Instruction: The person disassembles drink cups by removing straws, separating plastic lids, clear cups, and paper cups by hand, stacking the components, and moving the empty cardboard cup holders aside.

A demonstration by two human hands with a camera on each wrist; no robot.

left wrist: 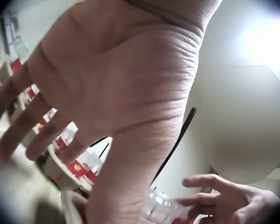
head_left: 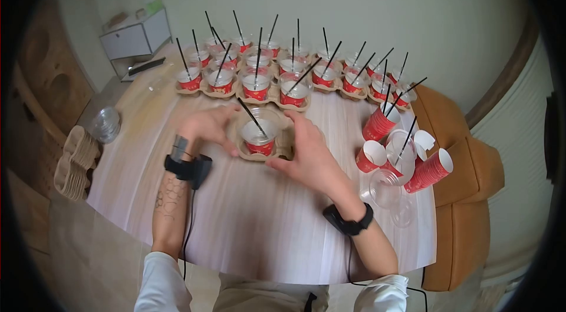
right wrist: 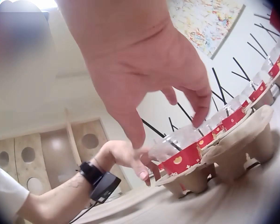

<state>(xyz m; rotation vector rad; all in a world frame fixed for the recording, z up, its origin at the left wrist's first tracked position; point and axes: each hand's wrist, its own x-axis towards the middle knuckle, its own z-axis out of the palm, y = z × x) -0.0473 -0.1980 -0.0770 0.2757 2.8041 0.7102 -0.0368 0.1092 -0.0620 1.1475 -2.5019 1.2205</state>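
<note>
A cardboard cup carrier (head_left: pixel 285 142) stands on the table between my two hands. One of its pockets holds a red paper cup (head_left: pixel 260 149) with a clear plastic lid and a black straw (head_left: pixel 251 116) slanting out of it. My left hand (head_left: pixel 205 126) is at the carrier's left side, fingers spread and relaxed. At the right side, my right hand (head_left: pixel 311 157) has its thumb and fingers apart around the carrier's edge. In the right wrist view the right hand (right wrist: pixel 144 79) hangs over the cup (right wrist: pixel 183 159), gripping nothing.
Rows of carriers with lidded cups (head_left: pixel 255 93) and straws line the far side of the table. Stacked red cups (head_left: pixel 429 172), loose clear lids (head_left: pixel 384 188) and a single cup (head_left: pixel 371 156) stand at the right. Stacked carriers (head_left: pixel 75 162) and clear lids (head_left: pixel 106 123) sit at the left edge.
</note>
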